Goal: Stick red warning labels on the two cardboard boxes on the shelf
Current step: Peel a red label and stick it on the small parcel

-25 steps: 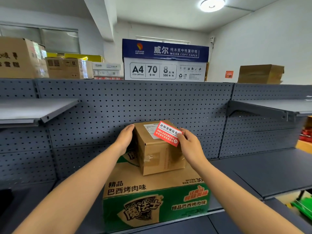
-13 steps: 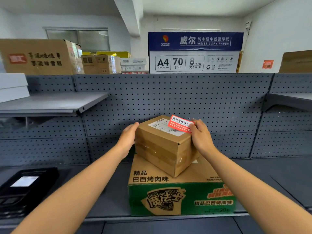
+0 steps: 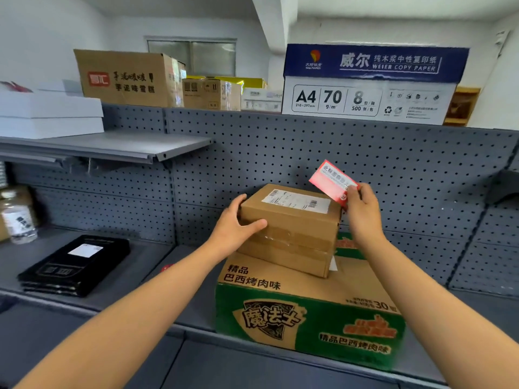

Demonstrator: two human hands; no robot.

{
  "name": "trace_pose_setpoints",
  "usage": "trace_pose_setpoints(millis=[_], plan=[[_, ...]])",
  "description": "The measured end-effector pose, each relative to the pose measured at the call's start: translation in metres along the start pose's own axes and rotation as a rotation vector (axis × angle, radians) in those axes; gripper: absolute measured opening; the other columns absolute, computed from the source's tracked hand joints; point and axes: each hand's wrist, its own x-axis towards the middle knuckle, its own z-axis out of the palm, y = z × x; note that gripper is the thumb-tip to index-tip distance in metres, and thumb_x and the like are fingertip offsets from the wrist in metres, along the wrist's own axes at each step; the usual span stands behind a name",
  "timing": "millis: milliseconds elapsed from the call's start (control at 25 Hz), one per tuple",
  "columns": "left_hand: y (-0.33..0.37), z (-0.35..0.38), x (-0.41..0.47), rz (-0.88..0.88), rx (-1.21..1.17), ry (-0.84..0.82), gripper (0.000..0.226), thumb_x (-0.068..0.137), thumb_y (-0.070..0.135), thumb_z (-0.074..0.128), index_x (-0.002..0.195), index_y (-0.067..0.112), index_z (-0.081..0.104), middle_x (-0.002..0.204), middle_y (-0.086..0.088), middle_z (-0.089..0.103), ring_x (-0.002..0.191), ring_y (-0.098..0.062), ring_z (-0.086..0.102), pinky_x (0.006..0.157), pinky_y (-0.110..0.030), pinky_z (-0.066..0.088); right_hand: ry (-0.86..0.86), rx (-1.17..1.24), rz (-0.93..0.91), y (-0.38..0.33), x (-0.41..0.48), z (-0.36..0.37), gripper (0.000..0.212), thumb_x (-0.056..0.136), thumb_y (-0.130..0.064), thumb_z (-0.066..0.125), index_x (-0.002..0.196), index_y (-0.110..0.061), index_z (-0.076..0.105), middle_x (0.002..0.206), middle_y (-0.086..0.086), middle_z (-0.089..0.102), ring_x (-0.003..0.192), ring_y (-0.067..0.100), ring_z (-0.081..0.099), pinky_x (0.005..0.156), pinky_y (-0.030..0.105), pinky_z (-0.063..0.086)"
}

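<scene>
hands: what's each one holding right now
Left hand grips the small brown box at its left end.
Right hand pinches the red label above the box.

Only the person's two arms show, each a bare forearm ending in a bare hand: the left hand (image 3: 233, 231) and the right hand (image 3: 362, 214). The left forearm (image 3: 140, 310) and the right forearm (image 3: 438, 304) are uncovered along their whole visible length, smooth, and broaden towards the lower edge of the wide-angle view. The fingernails are too small and blurred to describe.
</scene>
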Motion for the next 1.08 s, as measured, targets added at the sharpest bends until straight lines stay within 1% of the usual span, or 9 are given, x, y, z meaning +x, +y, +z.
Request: trace_pose_setpoints(millis=[120,200,320,480,640,720,800,920,1080], plan=[[0.018,0.026,-0.008,0.046,0.068,0.011,0.084,0.085,0.048,0.077,0.154,0.043,0.028,0.139,0.0,0.042,0.123,-0.017,0.044,0.104,-0.037,0.042,-0.027,0.012,-0.041,-0.006,-0.007,-0.027,0.019,0.108,-0.028,0.041,0.105,-0.015,0.055,0.111,0.012,0.067,0.094,0.024,0.063,0.089,0.056,0.054],[0.029,0.042,-0.011,0.058,0.094,0.025,0.078,0.088,0.046,0.074,0.153,0.041,0.031,0.134,-0.002,0.041,0.115,-0.017,0.044,0.097,-0.033,0.04,-0.051,-0.068,-0.093,-0.008,-0.015,-0.044,0.023,0.109,-0.027,0.042,0.105,-0.01,0.055,0.102,0.008,0.065,0.088,0.017,0.06,0.072,0.043,0.051],[0.036,0.055,-0.007,0.047,0.102,0.057,0.077,0.089,0.045,0.073,0.154,0.04,0.032,0.134,-0.005,0.043,0.113,-0.019,0.047,0.094,-0.033,0.04,-0.093,-0.187,-0.125,-0.002,-0.027,-0.06,0.025,0.109,-0.03,0.044,0.11,-0.01,0.059,0.104,-0.002,0.066,0.095,0.008,0.062,0.07,0.022,0.045],[0.04,0.055,-0.007,0.002,0.156,0.056,0.082,0.09,0.045,0.072,0.158,0.036,0.026,0.145,-0.009,0.043,0.125,-0.025,0.045,0.103,-0.043,0.043,-0.13,-0.244,-0.142,-0.004,-0.043,-0.067,0.02,0.108,-0.032,0.047,0.112,-0.018,0.061,0.103,-0.008,0.066,0.096,0.002,0.062,0.069,0.017,0.045],[0.051,0.04,-0.032,0.335,0.3,0.228,0.064,0.096,0.046,0.064,0.152,0.03,0.039,0.145,0.002,0.044,0.14,-0.018,0.03,0.116,-0.044,0.037,-0.164,-0.239,-0.146,-0.016,-0.063,-0.054,0.016,0.106,-0.034,0.052,0.106,-0.025,0.065,0.101,-0.015,0.067,0.095,0.0,0.064,0.074,0.018,0.051],[0.062,0.038,-0.048,0.393,0.153,0.128,0.058,0.097,0.044,0.063,0.15,0.032,0.042,0.136,0.011,0.054,0.13,-0.007,0.045,0.11,-0.034,0.042,-0.219,-0.202,-0.124,-0.02,-0.075,-0.04,0.016,0.104,-0.035,0.056,0.096,-0.028,0.068,0.095,-0.013,0.071,0.088,0.002,0.067,0.074,0.019,0.054],[0.066,0.038,-0.06,0.309,-0.036,-0.037,0.062,0.096,0.043,0.067,0.151,0.037,0.038,0.125,0.017,0.065,0.115,0.003,0.06,0.1,-0.024,0.048,-0.273,-0.124,-0.089,-0.019,-0.087,-0.026,0.022,0.103,-0.031,0.06,0.084,-0.025,0.07,0.078,-0.009,0.07,0.07,0.006,0.062,0.069,0.024,0.052],[0.051,0.035,-0.067,0.218,-0.147,-0.086,0.053,0.096,0.03,0.071,0.139,0.046,0.043,0.113,0.012,0.074,0.103,-0.003,0.071,0.092,-0.029,0.057,-0.344,0.035,0.0,-0.011,-0.106,-0.015,0.017,0.101,-0.021,0.064,0.092,-0.01,0.073,0.066,0.003,0.066,0.058,0.013,0.055,0.058,0.025,0.048],[0.036,0.024,-0.069,0.21,-0.146,-0.161,0.052,0.097,0.02,0.07,0.139,0.037,0.044,0.108,0.006,0.076,0.097,-0.006,0.072,0.083,-0.022,0.054,-0.383,0.16,0.136,0.0,-0.119,-0.007,0.013,0.102,-0.009,0.06,0.098,-0.001,0.069,0.072,0.013,0.071,0.056,0.016,0.062,0.053,0.024,0.054]])
